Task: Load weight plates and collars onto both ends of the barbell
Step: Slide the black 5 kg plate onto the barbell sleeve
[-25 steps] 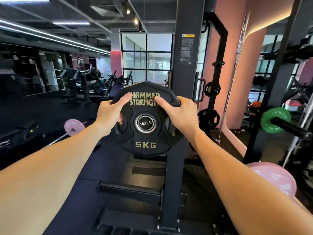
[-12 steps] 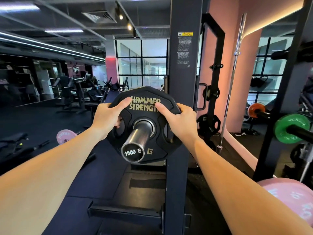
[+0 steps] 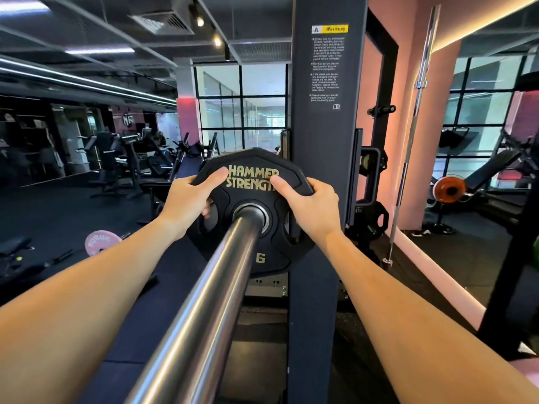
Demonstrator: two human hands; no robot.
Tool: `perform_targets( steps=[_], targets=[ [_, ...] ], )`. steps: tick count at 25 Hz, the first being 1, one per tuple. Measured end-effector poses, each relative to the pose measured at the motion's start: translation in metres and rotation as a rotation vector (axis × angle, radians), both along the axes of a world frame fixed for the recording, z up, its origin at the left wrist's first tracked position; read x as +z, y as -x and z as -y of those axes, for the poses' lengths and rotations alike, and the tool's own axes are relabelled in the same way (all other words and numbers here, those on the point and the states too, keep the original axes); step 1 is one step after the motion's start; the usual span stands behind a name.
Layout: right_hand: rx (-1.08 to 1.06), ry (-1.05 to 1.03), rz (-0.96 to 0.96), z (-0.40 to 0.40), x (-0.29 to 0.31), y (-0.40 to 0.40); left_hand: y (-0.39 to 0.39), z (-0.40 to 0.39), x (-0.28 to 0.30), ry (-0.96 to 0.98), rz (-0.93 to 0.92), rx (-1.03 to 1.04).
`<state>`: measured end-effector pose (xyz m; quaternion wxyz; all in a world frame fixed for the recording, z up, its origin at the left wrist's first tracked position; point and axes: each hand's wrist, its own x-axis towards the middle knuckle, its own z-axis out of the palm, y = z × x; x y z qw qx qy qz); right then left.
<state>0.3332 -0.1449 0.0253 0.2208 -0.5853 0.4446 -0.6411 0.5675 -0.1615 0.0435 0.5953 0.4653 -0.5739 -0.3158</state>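
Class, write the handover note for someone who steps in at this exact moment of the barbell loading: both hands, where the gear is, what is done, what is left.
Left hand: grips the left rim of the black plate, thumb on its face.
Right hand: grips the right rim the same way.
Black plate: threaded on the barbell sleeve, far along it, close to the rack upright.
Done: this plate is on the sleeve.
Left: seat the plate fully if it is not yet home, fit a collar on this end (none in view), then load the other end, which is out of view.
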Motion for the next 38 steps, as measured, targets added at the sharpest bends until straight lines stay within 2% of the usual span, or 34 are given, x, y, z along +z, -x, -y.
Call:
perform_targets(
  steps=[12,18,21,23,26,31,35,38],
  targets=[
    [-0.063,-0.033,-0.031,0.076,0.001,0.01,0.007,0.072,0.002,-0.04,0.049,0.042],
    [-0.05,-0.09,-0.084,0.08,0.002,0.015,0.009,0.054,0.012,-0.106,0.245,0.078],
    [-0.013,-0.233,-0.156,0.061,0.011,0.022,0.009,0.025,0.03,-0.254,0.4,0.073],
    [-0.03,-0.258,-0.238,0.045,0.014,0.029,0.009,0.002,0.042,-0.305,0.482,0.085],
    [-0.052,-0.187,-0.383,0.014,0.011,0.045,0.005,-0.044,0.064,-0.286,0.526,0.078],
    [0.017,-0.253,-0.438,-0.062,0.012,0.073,0.023,-0.137,0.095,-0.184,0.606,0.095],
    [0.041,-0.285,-0.516,-0.135,0.016,0.123,0.074,-0.21,0.096,-0.112,0.616,0.044],
    [0.013,-0.304,-0.591,-0.187,0.012,0.174,0.128,-0.249,0.078,-0.141,0.623,-0.023]
  ],
)
